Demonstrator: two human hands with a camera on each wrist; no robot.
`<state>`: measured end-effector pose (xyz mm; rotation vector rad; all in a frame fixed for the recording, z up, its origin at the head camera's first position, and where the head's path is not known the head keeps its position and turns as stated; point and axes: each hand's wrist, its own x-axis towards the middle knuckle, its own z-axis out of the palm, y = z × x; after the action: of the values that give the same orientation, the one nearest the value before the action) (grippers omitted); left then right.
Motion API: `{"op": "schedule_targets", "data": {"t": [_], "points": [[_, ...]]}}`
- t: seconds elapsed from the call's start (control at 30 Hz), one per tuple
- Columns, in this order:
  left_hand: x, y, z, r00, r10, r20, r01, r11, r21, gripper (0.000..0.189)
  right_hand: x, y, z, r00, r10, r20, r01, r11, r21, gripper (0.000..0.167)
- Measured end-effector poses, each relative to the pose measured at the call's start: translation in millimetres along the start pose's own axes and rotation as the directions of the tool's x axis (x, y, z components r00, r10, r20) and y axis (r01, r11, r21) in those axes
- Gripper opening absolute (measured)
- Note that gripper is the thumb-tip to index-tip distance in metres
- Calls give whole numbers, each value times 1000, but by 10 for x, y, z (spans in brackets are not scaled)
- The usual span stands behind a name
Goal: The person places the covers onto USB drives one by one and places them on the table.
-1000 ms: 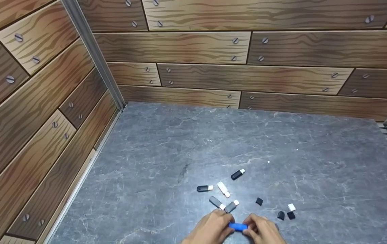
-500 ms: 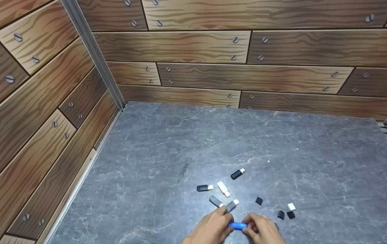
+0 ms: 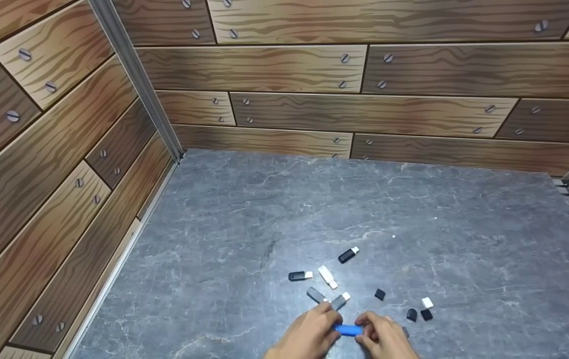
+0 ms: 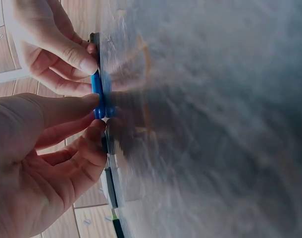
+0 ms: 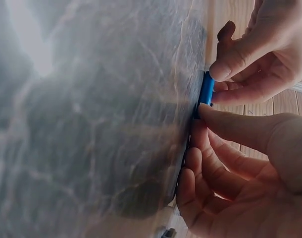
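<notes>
Right at the bottom of the head view, your left hand [image 3: 306, 330] and your right hand [image 3: 386, 336] pinch a blue stick [image 3: 349, 330] between them, one at each end. It lies crosswise over the grey marbled surface [image 3: 204, 239]. Just beyond your left hand are two grey USB sticks [image 3: 341, 300], then a white USB stick [image 3: 327, 277] and two black USB sticks [image 3: 300, 275]. Off to the right sit three black caps [image 3: 380, 294] and a white cap [image 3: 427, 302].

From your left wrist, you see your left thumb and forefinger grasping the near end of the blue stick, your right thumb at its far end.

From your right wrist, your right thumb and fingers grip the near end. The stick is close along the surface; you can't tell whether it touches.
</notes>
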<state>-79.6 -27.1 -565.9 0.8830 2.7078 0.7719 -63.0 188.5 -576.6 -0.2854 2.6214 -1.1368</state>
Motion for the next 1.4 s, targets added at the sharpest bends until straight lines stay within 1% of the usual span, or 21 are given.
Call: {"op": "schedule_targets", "data": {"t": [0.07,0.13,0.23,0.37,0.57,0.63,0.7,0.73,0.8,0.9,0.97,1.1,1.2,1.27,1.4], "points": [[-14,-13,-10,1000,-5,-9,5,1000,-10,11,12,-13,-4,1000,16,16,-16,1000,12,19],[-29,-28,-20,999,1,-33,-1,1000,-18,13,20,-27,-9,999,28,27,-28,999,19,21],[-48,-49,-35,995,19,-95,-21,1000,-18,14,25,-50,-19,999,44,29,-45,998,36,23],[-43,-79,-62,983,33,-180,-34,999,0,13,9,-74,-27,999,53,9,-53,997,51,25],[48,-129,-132,966,37,-254,-33,999,20,12,31,-110,-61,993,120,-1,-120,990,79,25],[97,-149,-157,961,43,-273,-36,999,33,12,29,-122,-79,990,136,-27,-134,988,72,24],[157,-173,-177,958,44,-282,-35,999,37,12,27,-136,-99,984,163,-76,-160,986,51,22],[191,-184,-187,958,42,-282,-32,999,42,12,21,-138,-109,979,170,-111,-166,985,39,20],[268,-203,-202,960,41,-279,-26,998,58,12,5,-140,-137,963,200,-181,-198,980,27,18],[393,-229,-227,965,26,-261,-15,999,41,12,-17,-103,-203,940,233,-247,-237,971,14,17],[463,-249,-252,970,4,-241,-2,1000,10,12,-29,-58,-261,933,253,-257,-257,966,19,17],[581,-296,-313,978,-40,-204,30,998,-52,13,-71,75,-400,924,276,-264,-282,959,16,20],[664,-329,-359,982,-54,-179,42,997,-72,14,-123,188,-501,920,277,-278,-289,957,-1,22],[725,-349,-381,983,-56,-174,44,997,-71,14,-150,263,-562,916,281,-285,-297,955,-14,22],[855,-379,-408,985,-61,-164,50,996,-67,15,-185,394,-652,916,279,-288,-301,953,-34,23]]}}
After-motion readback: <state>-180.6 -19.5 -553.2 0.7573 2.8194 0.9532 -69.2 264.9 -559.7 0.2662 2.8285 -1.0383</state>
